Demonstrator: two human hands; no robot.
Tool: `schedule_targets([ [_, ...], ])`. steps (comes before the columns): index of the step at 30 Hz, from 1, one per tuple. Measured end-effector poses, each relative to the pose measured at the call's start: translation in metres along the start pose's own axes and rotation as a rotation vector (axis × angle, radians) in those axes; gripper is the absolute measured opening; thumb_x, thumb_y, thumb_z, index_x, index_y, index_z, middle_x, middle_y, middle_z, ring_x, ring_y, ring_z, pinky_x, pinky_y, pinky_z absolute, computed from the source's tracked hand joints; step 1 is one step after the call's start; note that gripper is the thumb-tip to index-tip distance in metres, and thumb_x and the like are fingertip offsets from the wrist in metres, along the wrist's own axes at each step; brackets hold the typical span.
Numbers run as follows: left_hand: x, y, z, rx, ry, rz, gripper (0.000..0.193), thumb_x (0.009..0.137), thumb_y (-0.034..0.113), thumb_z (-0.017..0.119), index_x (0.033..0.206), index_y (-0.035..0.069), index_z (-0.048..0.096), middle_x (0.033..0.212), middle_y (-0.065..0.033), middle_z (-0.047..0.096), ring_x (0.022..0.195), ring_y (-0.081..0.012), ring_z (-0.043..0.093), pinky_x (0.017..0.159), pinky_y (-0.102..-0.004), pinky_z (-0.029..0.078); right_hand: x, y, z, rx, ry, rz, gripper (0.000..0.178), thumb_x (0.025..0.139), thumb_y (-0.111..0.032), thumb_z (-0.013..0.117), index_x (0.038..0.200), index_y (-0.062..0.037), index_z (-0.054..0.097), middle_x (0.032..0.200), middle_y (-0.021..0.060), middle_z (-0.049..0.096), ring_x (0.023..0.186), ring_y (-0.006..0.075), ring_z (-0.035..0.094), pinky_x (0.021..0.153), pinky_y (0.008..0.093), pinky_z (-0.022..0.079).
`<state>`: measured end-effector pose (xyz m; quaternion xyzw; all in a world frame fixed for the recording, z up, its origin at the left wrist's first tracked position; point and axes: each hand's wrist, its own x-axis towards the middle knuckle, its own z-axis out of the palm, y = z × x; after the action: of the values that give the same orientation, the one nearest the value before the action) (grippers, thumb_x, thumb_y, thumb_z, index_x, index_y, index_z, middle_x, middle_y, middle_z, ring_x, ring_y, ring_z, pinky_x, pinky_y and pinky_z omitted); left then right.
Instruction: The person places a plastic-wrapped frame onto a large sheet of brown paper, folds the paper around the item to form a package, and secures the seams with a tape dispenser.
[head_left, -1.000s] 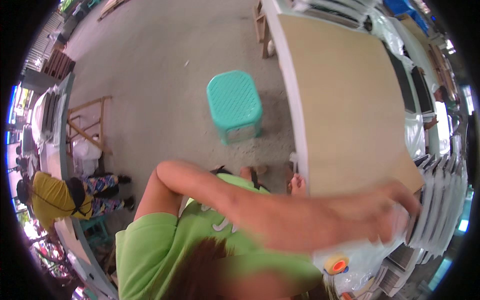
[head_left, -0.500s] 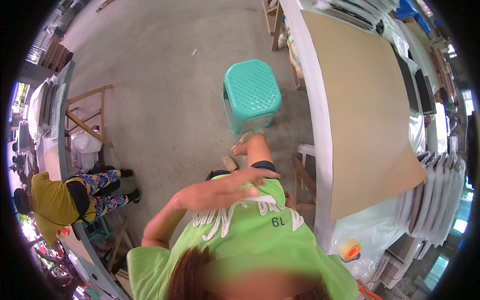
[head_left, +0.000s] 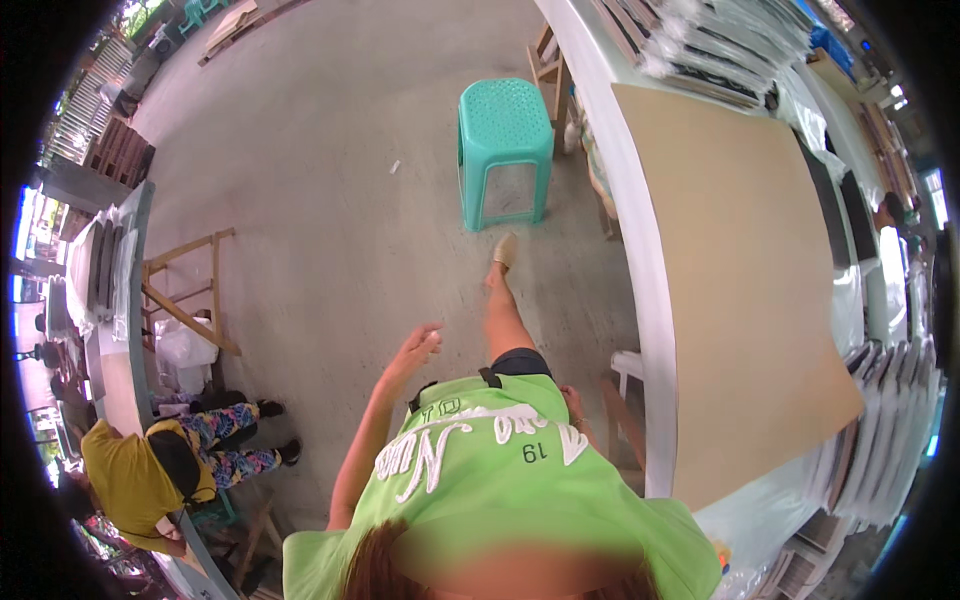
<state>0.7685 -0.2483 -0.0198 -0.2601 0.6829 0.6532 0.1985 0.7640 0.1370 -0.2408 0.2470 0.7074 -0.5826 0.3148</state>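
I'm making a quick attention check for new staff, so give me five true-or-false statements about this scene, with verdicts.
1. A green stool stands on the floor. True.
2. The large brown sheet is spread on the floor. False: the brown sheet lies on the table to the right.
3. The left hand is gripping the stool. False: the left hand is clear of the stool, in front of the body.
4. The right hand is low, beside the green shirt. True.
5. The co-worker at the left of the picture wears a blue top. False: the top is yellow.
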Motion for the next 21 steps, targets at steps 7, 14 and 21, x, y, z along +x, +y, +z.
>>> schedule_targets([
  [7,0.158,0.05,-0.004,0.229,-0.224,-0.187,0.05,0.093,0.042,0.048,0.133,0.012,0.044,0.111,-0.01,0.056,0.097,-0.0176,0.054,0.081,-0.0361,0.045,0.167,-0.1,0.003,-0.02,0.03,-0.084,0.019,0.085,-0.012,0.06,0.101,-0.0025,0.059,0.081,0.0042,0.06,0.068,0.0132,0.056,0.062,0.0278,0.048],
  [14,0.323,0.158,-0.067,0.403,0.036,0.212,0.04,0.093,0.032,0.051,0.126,0.009,0.05,0.093,-0.0065,0.058,0.086,-0.0146,0.054,0.076,-0.0312,0.045,0.161,-0.415,-0.004,0.082,-0.33,-0.225,0.029,0.091,-0.023,0.059,0.113,-0.0053,0.054,0.089,-0.0009,0.055,0.074,0.0079,0.053,0.067,0.0231,0.046],
  [21,0.416,0.414,-0.037,0.17,-0.085,0.429,0.039,0.094,0.033,0.052,0.124,0.009,0.051,0.089,-0.0002,0.055,0.082,-0.0118,0.053,0.073,-0.0278,0.043,0.116,-0.671,-0.061,0.084,-0.269,-0.644,0.022,0.092,-0.016,0.056,0.111,-0.0039,0.054,0.09,-0.002,0.054,0.08,0.0075,0.051,0.076,0.0229,0.044],
])
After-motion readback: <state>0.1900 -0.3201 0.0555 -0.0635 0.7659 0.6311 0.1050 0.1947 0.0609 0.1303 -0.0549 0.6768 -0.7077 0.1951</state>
